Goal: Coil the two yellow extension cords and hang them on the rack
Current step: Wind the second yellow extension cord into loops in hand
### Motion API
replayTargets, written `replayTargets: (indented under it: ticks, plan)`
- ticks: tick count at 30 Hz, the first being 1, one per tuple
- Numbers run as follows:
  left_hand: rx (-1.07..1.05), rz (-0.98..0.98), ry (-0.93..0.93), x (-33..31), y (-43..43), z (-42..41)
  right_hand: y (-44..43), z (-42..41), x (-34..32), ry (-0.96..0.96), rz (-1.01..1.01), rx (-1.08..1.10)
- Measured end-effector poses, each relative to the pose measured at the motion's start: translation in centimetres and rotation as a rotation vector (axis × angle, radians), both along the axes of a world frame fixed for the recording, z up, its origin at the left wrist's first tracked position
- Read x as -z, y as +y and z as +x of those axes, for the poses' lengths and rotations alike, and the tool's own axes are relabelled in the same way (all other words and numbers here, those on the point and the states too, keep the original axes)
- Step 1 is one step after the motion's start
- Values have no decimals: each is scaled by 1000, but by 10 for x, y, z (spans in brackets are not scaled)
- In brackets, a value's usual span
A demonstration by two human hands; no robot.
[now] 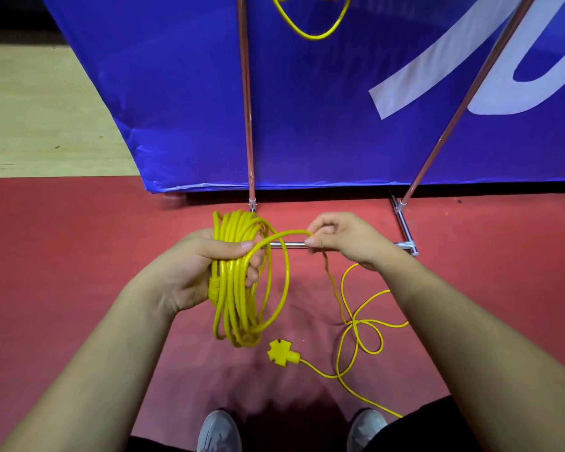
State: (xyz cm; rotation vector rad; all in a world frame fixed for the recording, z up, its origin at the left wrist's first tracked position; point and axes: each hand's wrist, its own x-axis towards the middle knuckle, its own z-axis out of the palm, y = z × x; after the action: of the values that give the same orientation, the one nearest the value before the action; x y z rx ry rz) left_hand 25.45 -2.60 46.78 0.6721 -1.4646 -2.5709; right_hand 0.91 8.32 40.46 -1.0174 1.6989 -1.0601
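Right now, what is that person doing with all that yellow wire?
The person is winding up a yellow cord. The left hand holds the coil of loops, and the right hand pinches the next stretch of cord to bring it over. The rest of the cord and its socket end lie loose on the red floor. Another yellow cord already hangs up on the rack.

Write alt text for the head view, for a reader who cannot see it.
A person's left hand grips a yellow cord coil while the right hand pinches the next loop. The loose cord and its socket end lie on the red floor; another yellow cord hangs on the rack above.
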Motion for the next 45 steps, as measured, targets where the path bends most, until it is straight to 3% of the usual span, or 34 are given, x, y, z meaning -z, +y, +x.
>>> replayTargets:
  ticks: [5, 15, 20, 27, 30, 32, 34, 38, 40, 45]
  plan:
    - [54, 101, -18, 1, 1, -1, -13, 7, -17, 41, -206, 148]
    - [89, -14, 13, 5, 6, -4, -17, 46, -55, 275, -319, -119]
    - [48, 13, 70, 3, 2, 1, -15, 25, -29, 440, -202, -134]
    - [-16, 18, 50, 1, 4, 0, -14, 1, 25, 395, -37, -122]
    - [-70, 68, 161, -6, 0, 3, -8, -10, 54, 491, 163, -68]
    - [-121, 117, 252, -10, -3, 5, 1, -19, 71, 411, 276, 11]
    - [-180, 157, 287, -13, -4, 3, 4, -19, 79, 205, 267, 147]
    - [-319, 92, 192, -11, -5, -4, -7, 2, 59, -221, 306, 296]
    - [-354, 47, 200, -9, -8, -6, -13, 14, 45, -226, 353, 256]
    - [-427, 21, 255, -1, -17, -3, -18, 34, 1, 103, 290, 41]
